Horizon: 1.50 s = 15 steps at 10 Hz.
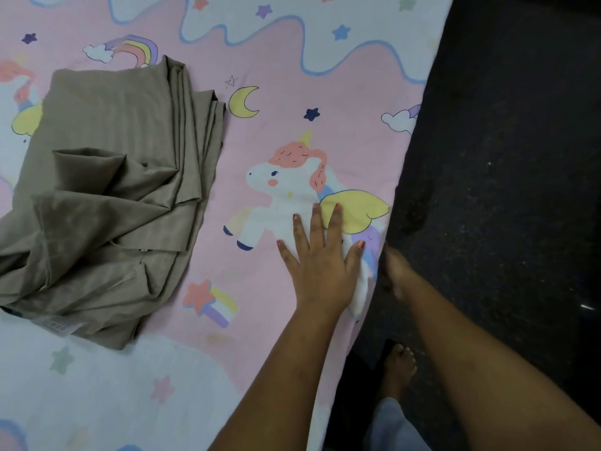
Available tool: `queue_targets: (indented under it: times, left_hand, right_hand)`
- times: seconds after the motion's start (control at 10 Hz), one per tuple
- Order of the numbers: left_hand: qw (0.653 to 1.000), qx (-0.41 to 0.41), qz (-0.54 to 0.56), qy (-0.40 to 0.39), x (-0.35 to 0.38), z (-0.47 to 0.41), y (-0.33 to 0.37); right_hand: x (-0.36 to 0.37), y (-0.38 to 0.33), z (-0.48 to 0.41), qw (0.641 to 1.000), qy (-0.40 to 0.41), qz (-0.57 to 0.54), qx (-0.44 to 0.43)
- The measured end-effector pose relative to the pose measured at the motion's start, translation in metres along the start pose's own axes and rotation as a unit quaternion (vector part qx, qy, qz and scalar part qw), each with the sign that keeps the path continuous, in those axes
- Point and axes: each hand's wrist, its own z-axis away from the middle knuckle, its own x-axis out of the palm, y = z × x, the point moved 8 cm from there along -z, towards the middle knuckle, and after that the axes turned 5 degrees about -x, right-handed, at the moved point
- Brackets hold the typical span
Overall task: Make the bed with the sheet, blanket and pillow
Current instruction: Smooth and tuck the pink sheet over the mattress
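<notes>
Head view, looking down. A pink and white sheet [325, 92], printed with clouds, stars, a moon and rainbows, lies spread flat over the bed [419, 102] and reaches its right edge. A brown blanket [107, 196], loosely folded in several layers with its near part rumpled, rests on the sheet at the left of the view, well apart from both hands. A small pale label [61, 325] shows at the blanket's near corner.

The left hand [320, 265] lies palm down on the sheet with its fingers [317, 222] straight and spread. It rests on the printed unicorn [292, 190], the fingertips reaching the yellow wing, near the right edge of the bed.

The right hand [396, 271] is at that edge, just beside the left hand, where the sheet meets the side of the bed. It is blurred and partly in shadow, so its finger position and any grip on the sheet cannot be told.

To the right of the bed lies a dark speckled floor [504, 157]. A bare foot [398, 369] stands on it close to the bed, with a pale trouser leg [390, 424] above it.
</notes>
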Motion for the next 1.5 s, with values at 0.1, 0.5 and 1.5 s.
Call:
queue_targets:
  times: [0.1, 0.5, 1.5]
  left_hand:
    - [1.0, 0.01, -0.007, -0.018, 0.0, -0.01, 0.013]
    - [0.998, 0.011, -0.055, -0.018, 0.005, -0.061, 0.065]
    - [0.969, -0.136, 0.188, 0.083, -0.052, -0.194, 0.07]
  right_hand:
    - [0.036, -0.035, 0.011, 0.978, -0.028, -0.202, -0.036]
    - [-0.013, -0.022, -0.084, 0.987, 0.117, 0.105, -0.034]
    - [-0.098, -0.356, -0.113, 0.793, 0.174, 0.511, -0.283]
